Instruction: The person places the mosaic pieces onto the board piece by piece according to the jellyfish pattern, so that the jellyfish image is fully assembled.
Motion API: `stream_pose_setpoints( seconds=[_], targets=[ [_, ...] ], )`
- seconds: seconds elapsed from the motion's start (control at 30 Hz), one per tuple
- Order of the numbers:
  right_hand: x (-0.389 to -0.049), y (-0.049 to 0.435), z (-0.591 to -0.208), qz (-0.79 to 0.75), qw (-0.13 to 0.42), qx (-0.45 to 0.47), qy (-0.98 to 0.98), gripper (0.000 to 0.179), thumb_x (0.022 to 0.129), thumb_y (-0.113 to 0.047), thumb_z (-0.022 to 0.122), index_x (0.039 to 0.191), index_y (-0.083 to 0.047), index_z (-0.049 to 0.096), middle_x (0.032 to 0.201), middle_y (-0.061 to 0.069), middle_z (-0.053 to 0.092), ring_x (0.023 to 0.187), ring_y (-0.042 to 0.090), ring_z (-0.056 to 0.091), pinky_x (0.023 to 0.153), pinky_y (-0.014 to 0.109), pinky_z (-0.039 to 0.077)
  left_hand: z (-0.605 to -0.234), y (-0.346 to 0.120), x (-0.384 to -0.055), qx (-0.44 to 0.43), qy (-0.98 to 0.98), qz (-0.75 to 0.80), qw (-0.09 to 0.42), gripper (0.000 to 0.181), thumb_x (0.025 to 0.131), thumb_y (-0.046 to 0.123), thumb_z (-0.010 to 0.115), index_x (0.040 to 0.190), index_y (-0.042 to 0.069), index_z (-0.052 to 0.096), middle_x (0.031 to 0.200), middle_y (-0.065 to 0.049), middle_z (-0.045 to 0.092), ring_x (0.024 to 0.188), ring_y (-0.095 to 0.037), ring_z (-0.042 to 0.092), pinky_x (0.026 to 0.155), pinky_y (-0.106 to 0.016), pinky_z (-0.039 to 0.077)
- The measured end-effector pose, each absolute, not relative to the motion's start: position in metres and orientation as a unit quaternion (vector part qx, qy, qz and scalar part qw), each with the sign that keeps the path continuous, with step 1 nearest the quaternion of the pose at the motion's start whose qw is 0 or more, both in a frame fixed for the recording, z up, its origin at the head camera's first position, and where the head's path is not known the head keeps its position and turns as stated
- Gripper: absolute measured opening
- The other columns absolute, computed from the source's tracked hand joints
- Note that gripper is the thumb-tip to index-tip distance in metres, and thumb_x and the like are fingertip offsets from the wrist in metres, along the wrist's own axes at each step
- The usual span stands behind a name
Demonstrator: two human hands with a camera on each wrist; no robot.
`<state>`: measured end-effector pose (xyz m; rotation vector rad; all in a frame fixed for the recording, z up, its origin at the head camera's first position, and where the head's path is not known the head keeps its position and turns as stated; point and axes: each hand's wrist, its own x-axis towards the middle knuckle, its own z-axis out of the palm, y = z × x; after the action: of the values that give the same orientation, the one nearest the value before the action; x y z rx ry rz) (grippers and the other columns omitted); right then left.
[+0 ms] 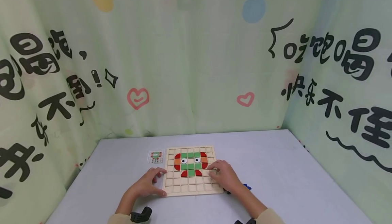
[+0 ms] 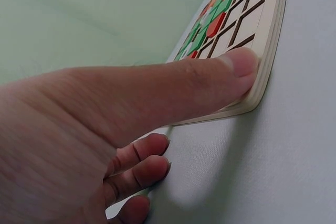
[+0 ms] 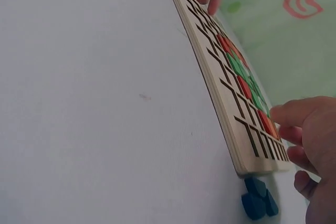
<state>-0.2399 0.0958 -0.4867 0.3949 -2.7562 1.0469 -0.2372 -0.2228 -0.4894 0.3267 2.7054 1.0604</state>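
Observation:
A pale wooden grid board (image 1: pixel 173 182) lies on the table, bearing a face-like pattern of green (image 1: pixel 191 173), red (image 1: pixel 177 167) and orange pieces with two round eye pieces (image 1: pixel 183 161). At its left side is my left hand (image 1: pixel 146 184). The left thumb (image 2: pixel 244 62) presses on the board's near left corner, while the index finger reaches the edge farther up. My right hand (image 1: pixel 226 175) is at the board's right side, fingers loosely bent over the edge squares. Nothing shows between the right fingers, though they are partly hidden.
A small pattern card (image 1: pixel 156 156) with a similar figure lies left of the board's far corner. Several dark blue pieces (image 3: pixel 255 205) sit by the near right corner, partly behind my right arm in the head view. Printed curtains (image 1: pixel 193 81) stand around the white table (image 1: pixel 291 169).

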Motion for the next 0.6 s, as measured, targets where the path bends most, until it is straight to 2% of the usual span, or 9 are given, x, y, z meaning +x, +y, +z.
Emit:
stream_pose_setpoints(
  seconds=[0.1,0.37,0.6],
  targets=[
    [-0.236,0.108,-0.488,0.356,0.085,0.121,-0.923,0.012,0.081,-0.008,0.074,0.092,-0.013,0.074,0.093,-0.004,0.068,0.08,0.013,0.051,0.063,0.02,0.041,-0.491,-0.222,-0.238,0.102,0.923,0.355,0.109,0.076,0.06,0.027,0.092,0.126,0.021,0.056,0.108,-0.002,0.051,0.092,-0.018,0.044,0.073,-0.029,0.04],
    [-0.227,0.134,-0.486,0.349,0.074,0.08,-0.931,0.015,0.08,-0.006,0.074,0.089,-0.018,0.074,0.09,-0.009,0.068,0.081,0.01,0.051,0.066,0.021,0.042,-0.492,-0.225,-0.236,0.103,0.922,0.358,0.106,0.076,0.06,0.026,0.092,0.126,0.02,0.056,0.107,-0.003,0.051,0.092,-0.019,0.044,0.073,-0.029,0.04],
    [-0.22,0.156,-0.488,0.334,0.082,0.08,-0.935,0.014,0.076,-0.008,0.078,0.085,-0.018,0.074,0.085,-0.01,0.067,0.078,0.009,0.051,0.066,0.021,0.042,-0.493,-0.224,-0.238,0.125,0.917,0.364,0.107,0.076,0.061,0.027,0.092,0.127,0.018,0.056,0.107,-0.004,0.05,0.092,-0.019,0.043,0.073,-0.029,0.039]
  ],
)
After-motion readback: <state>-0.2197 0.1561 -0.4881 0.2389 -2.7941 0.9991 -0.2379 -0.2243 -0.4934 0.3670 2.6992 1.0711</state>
